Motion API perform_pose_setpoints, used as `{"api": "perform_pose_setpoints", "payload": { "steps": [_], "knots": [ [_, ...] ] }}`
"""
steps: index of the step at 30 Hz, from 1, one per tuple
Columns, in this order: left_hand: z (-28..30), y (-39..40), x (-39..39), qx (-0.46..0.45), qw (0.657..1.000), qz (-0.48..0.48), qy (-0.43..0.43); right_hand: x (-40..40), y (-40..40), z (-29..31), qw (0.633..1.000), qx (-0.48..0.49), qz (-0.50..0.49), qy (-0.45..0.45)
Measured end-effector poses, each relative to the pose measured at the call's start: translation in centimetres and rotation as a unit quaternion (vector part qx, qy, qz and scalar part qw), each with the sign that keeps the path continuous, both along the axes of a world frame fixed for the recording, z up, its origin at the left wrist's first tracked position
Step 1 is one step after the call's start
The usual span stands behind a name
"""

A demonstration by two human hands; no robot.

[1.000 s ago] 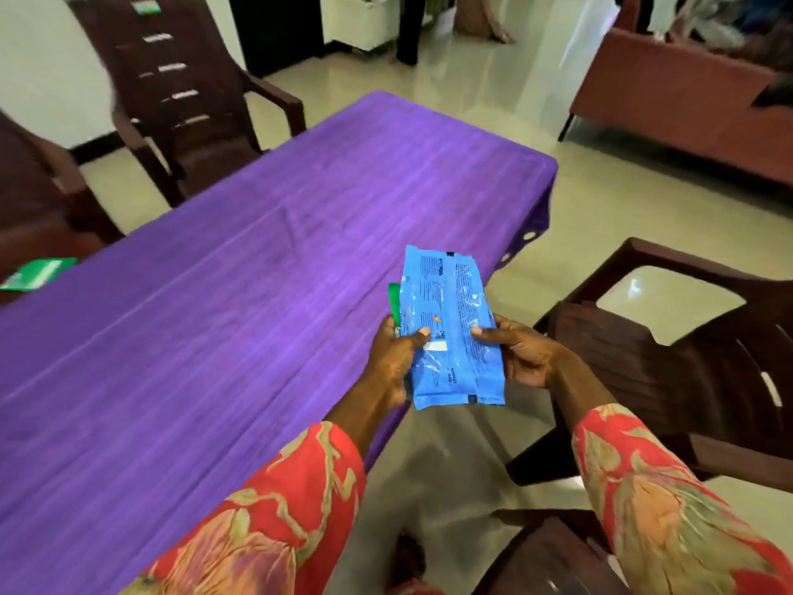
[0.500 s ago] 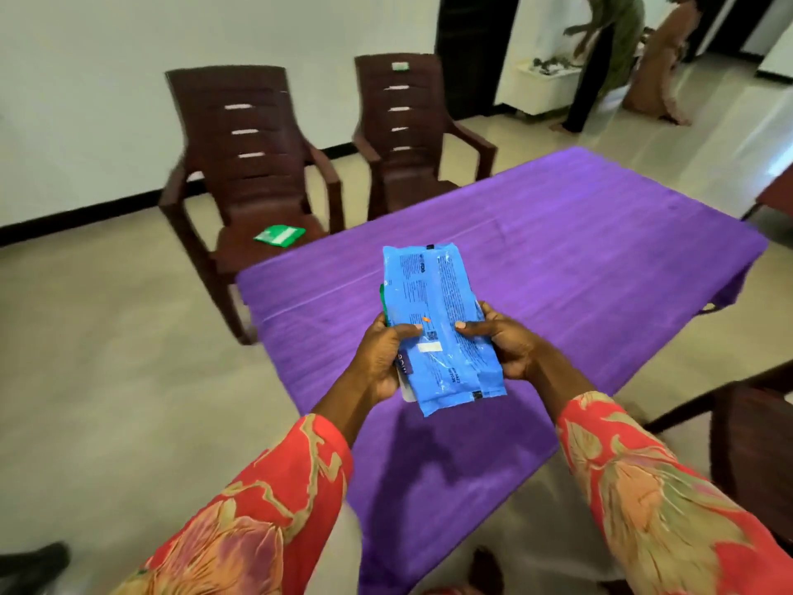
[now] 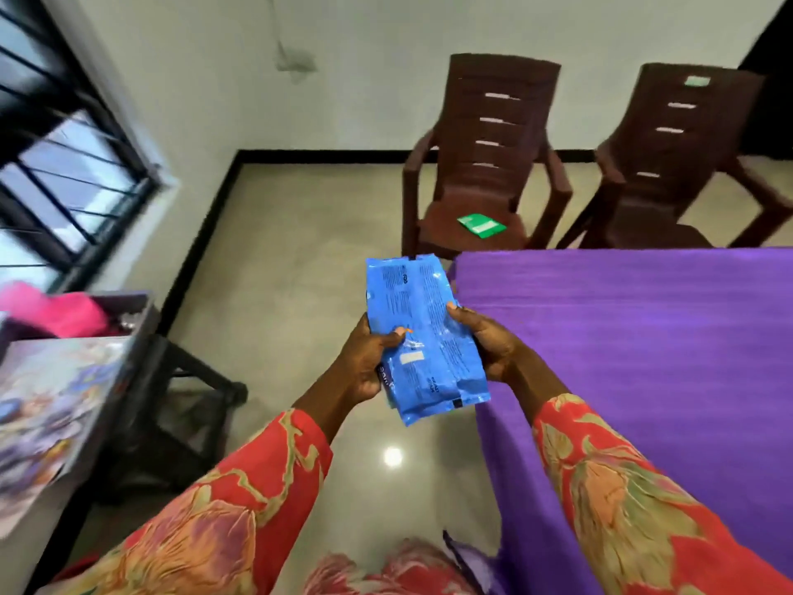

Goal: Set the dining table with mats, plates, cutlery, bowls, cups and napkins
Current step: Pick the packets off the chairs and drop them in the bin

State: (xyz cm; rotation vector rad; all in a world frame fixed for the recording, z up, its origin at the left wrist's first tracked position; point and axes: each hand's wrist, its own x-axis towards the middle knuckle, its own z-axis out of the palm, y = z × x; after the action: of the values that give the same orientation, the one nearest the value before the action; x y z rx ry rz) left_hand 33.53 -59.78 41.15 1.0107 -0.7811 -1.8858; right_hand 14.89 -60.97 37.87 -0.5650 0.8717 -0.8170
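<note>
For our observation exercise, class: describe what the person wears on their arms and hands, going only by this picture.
Both arms wear long, loose sleeves of red fabric, the left sleeve and the right sleeve, printed with large floral shapes in orange, green, cream and mauve. The left hand and the right hand are bare, with no gloves; no rings, bangles or watch are visible.

White walls (image 3: pixel 386 32), glossy beige floor (image 3: pixel 292 268); barred window (image 3: pixel 64 165) at left; two brown plastic chairs (image 3: pixel 485 165) against wall.
</note>
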Motion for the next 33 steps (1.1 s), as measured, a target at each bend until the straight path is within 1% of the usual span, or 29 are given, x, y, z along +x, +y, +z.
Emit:
{"api": "perform_pose_setpoints", "payload": {
  "steps": [2,5,8,17,22,28,33],
  "knots": [
    [-0.5,-1.1,1.7,0.006,1.0,0.015,-0.011,1.8,-1.8,-0.5,1.0,-0.006,-0.014,0.002],
    [-1.3,-3.1,3.2,0.021,0.999,0.031,-0.024,3.5,-4.3,-1.1,0.998,-0.008,-0.057,0.039],
    [-2.4,-5.9,3.9,0.036,0.998,0.037,-0.029,4.3,-7.3,-2.0,0.996,-0.001,-0.063,0.06],
    [-3.9,-17.7,3.2,0.075,0.996,0.006,-0.039,3.5,-18.3,-4.5,0.993,0.039,-0.11,0.024],
    [-3.4,-25.4,3.1,0.073,0.995,-0.03,-0.064,3.2,-24.6,-4.5,0.99,0.054,-0.128,0.02],
    [-3.4,-31.9,2.0,0.098,0.99,-0.056,-0.086,2.4,-30.3,-4.5,0.989,0.061,-0.134,-0.003],
    [-4.3,-37.0,0.6,0.099,0.989,-0.093,-0.052,1.0,-34.4,-5.3,0.98,0.09,-0.179,-0.008]
  ]
}}
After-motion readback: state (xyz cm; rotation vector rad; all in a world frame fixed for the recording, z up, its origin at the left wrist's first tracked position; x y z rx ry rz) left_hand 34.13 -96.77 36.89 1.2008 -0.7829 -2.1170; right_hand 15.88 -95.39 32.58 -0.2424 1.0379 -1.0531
